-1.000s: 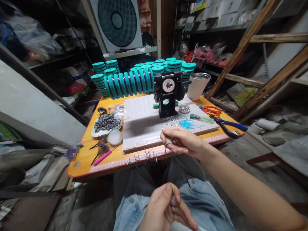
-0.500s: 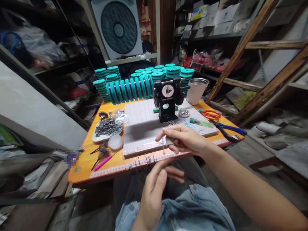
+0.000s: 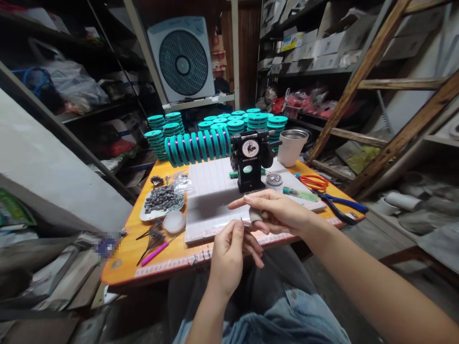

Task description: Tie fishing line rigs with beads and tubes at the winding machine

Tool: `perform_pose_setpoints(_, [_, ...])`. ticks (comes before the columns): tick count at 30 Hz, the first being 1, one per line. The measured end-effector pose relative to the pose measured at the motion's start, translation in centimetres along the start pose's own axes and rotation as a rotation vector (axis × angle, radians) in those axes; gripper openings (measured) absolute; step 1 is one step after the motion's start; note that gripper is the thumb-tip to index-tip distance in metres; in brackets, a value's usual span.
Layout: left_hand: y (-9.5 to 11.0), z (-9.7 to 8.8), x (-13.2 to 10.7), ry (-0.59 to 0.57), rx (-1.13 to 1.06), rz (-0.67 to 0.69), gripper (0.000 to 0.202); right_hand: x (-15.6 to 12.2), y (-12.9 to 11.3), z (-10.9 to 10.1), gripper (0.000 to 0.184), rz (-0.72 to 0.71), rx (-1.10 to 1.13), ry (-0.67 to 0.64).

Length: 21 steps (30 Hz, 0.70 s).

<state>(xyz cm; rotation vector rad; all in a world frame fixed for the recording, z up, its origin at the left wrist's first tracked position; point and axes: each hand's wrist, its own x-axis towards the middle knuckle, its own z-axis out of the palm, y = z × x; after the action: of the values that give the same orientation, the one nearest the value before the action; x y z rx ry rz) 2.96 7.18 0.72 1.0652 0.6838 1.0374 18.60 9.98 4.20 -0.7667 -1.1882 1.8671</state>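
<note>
My left hand (image 3: 229, 255) is raised in front of the table's near edge. Its thumb and index finger pinch a small, thin dark piece (image 3: 246, 225), while the other fingers hang loosely. My right hand (image 3: 278, 212) meets it from the right, index finger stretched out to the left. A beige finger cover (image 3: 255, 216) wraps one finger of that hand, which bends towards the thumb beside the small piece. What lies between these fingertips is hidden. Beyond both hands lies a white board (image 3: 204, 205), bearing a black winding machine (image 3: 250, 165) with a dial.
Teal spools (image 3: 197, 145) sit on the machine's shaft; more are stacked behind. To the left are a dish of grey pellets (image 3: 161, 198), a round lid (image 3: 174, 222) and a pink-handled tool (image 3: 155, 254). Blue-handled pliers (image 3: 340, 203), orange cord (image 3: 313, 181) and a white cup (image 3: 293, 147) are right.
My left hand has risen to my right hand, and its fingers have closed on the small dark piece. The right hand keeps nearly the same pose. The view has tilted up slightly.
</note>
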Motion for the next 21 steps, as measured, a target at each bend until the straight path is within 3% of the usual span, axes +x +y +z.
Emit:
perform_pose_setpoints(3, [-0.7,0.4,-0.6,0.030,-0.081,-0.009,0.033,0.5,0.6,0.1,0.026,0.031,0.107,-0.031])
perform_pose_setpoints(12, [-4.1,0.7,-4.1,0.082,-0.312,-0.144,0.039,1.5,1.6,0.4,0.034,0.013,0.288,0.034])
perform_pose_setpoints(21, [-3.7,0.6,-5.7,0.094,-0.420,-0.256,0.034,1.7,1.8,0.4,0.035,0.017,0.297,0.019])
